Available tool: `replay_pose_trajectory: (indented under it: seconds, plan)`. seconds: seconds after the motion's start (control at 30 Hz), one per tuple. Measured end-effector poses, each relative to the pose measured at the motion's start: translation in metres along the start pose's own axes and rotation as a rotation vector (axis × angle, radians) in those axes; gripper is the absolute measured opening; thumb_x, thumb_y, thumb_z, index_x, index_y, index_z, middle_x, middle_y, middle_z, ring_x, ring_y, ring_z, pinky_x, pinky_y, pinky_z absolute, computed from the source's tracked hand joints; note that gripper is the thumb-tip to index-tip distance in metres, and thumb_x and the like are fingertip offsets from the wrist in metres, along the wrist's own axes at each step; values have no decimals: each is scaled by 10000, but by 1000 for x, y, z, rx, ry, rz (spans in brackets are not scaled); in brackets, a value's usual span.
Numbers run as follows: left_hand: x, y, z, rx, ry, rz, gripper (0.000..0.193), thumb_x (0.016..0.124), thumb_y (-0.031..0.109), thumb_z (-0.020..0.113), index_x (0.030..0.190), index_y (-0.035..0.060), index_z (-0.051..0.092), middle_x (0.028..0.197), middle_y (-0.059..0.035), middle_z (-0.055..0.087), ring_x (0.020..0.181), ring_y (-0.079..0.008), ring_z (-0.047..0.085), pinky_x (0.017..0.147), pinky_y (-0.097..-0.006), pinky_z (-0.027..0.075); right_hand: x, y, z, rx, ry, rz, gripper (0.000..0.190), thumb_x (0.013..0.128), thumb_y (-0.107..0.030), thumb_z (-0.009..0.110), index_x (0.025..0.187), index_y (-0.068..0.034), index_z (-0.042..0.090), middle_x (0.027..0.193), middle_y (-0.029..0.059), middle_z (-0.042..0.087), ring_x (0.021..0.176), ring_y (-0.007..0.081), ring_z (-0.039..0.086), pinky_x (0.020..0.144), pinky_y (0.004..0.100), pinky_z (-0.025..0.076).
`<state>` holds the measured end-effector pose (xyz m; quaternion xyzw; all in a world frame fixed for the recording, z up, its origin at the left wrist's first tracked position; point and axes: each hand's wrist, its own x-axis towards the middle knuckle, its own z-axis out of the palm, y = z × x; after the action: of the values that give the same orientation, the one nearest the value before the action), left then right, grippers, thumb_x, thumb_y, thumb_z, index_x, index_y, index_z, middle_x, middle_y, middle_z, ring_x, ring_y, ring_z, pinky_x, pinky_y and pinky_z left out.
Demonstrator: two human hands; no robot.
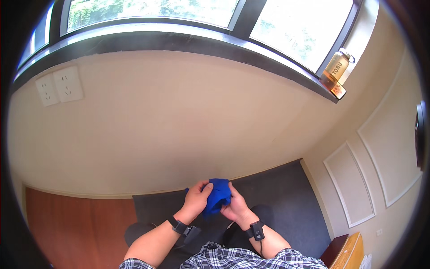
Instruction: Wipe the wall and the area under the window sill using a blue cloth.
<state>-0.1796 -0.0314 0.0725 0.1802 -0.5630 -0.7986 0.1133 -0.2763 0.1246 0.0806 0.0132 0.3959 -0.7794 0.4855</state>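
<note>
A bunched blue cloth [218,195] is held between my two hands, above my lap. My left hand [198,200] grips its left side, the thumb lying on top of the fabric. On the cloth's right edge, my right hand [236,204] holds on with the thumb up and the fingers partly behind the folds. Each wrist wears a black strap with a small device, and a cable hangs from the right one.
A beige wall with sockets [67,84] rises ahead, below a window sill [161,42]. A drink bottle [336,69] and a phone-like object [338,91] rest at the sill's right end. Dark grey matting [289,191] covers part of the reddish wooden floor [84,228]. Wooden furniture [349,252] stands lower right.
</note>
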Motion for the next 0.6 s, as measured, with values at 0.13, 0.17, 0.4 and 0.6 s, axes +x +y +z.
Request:
replay_pose_trajectory:
  seconds: [0.13,0.17,0.4,0.6]
  plan:
    - [3,-3,-1,450,212,214,404,1135,316,569,1368,-4,652,1235,-150,733,1160,-254,697,999,-380,538,-4,-11,23,2,3,-41,551,1160,-520,435,1475,-91,577,1443,77,671,1335,248,636,1140,462,496]
    - [5,-9,0,374,253,234,403,1137,335,559,1346,9,669,1194,-164,741,1147,-270,703,991,-394,538,-2,-8,21,3,5,-45,551,1160,-520,435,1475,-91,577,1443,77,671,1335,248,636,1140,462,496]
    - [3,-5,7,429,200,115,447,1147,411,519,1265,6,666,1071,-186,751,1000,-295,725,910,-420,557,27,23,-8,-558,380,-288,422,1121,-338,608,1391,-18,559,1172,91,682,1016,143,682,886,314,580]
    - [2,-2,9,273,383,244,424,1153,405,516,1172,3,649,1041,-185,748,965,-270,722,887,-399,560,2,19,3,-567,399,122,661,1137,-570,469,1563,-66,425,1436,152,576,1255,321,633,1038,536,568]
